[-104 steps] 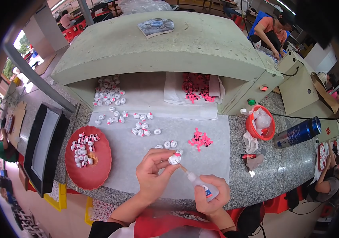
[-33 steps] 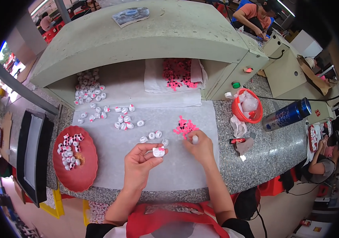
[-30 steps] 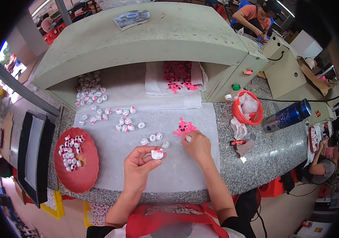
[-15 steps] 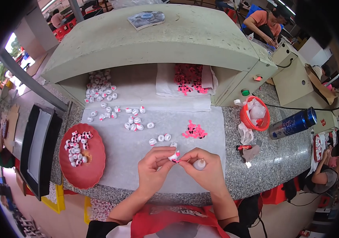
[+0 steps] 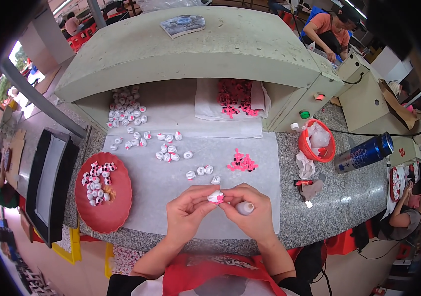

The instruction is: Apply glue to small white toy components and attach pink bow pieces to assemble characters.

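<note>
Piece in work: one small white piece (image 5: 216, 197) with pink on it, raised between both hands over the white paper (image 5: 156, 209).
Left hand (image 5: 185, 209): thumb and fingers pinch the piece from its left side.
Right hand (image 5: 254, 211): thumb and forefinger meet the piece's right side; the same hand grips a small bottle (image 5: 244, 207), tip pointing up.
Dish, left: the red scalloped dish (image 5: 104, 217) holds a cluster of pieces (image 5: 94, 183), several showing pink and black; these appear done.
Paper and cabinet stock: loose white pieces (image 5: 169, 152) on the paper and a heap (image 5: 124, 106) inside the cabinet (image 5: 190, 64) appear outstanding.
Pink parts: a small pile (image 5: 242, 162) lies right of centre; more (image 5: 235, 98) lie inside the cabinet.
Progress: judged partial, more pieces outside the dish than in it.
Attachment on held piece: cannot tell whether complete; fingers cover it.
</note>
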Demonstrator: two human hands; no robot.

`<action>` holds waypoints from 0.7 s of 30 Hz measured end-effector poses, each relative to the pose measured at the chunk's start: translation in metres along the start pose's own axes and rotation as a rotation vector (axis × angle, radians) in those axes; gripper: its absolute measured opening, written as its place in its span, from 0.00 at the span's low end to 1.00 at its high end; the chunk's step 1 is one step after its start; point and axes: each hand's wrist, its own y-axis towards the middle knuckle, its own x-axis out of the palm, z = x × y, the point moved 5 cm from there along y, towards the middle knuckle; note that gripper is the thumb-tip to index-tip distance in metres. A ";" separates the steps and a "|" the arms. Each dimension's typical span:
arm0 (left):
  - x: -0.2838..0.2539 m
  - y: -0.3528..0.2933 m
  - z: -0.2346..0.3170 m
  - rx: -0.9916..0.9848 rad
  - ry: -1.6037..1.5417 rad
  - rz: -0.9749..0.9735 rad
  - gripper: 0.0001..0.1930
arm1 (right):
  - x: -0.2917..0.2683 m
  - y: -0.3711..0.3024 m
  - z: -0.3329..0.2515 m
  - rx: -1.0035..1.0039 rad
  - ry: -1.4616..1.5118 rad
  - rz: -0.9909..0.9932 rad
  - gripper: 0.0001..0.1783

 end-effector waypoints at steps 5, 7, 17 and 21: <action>0.006 -0.004 0.002 0.178 0.164 -0.017 0.13 | -0.003 -0.001 -0.002 -0.084 -0.009 0.021 0.11; 0.008 -0.004 0.001 0.169 0.146 -0.020 0.13 | -0.005 0.001 -0.001 -0.112 -0.029 -0.010 0.10; 0.008 -0.005 -0.002 0.085 0.060 0.018 0.10 | -0.004 0.000 -0.001 -0.159 -0.051 -0.005 0.10; 0.008 -0.006 -0.002 0.066 0.056 0.017 0.10 | -0.003 -0.001 0.000 -0.152 -0.038 -0.009 0.10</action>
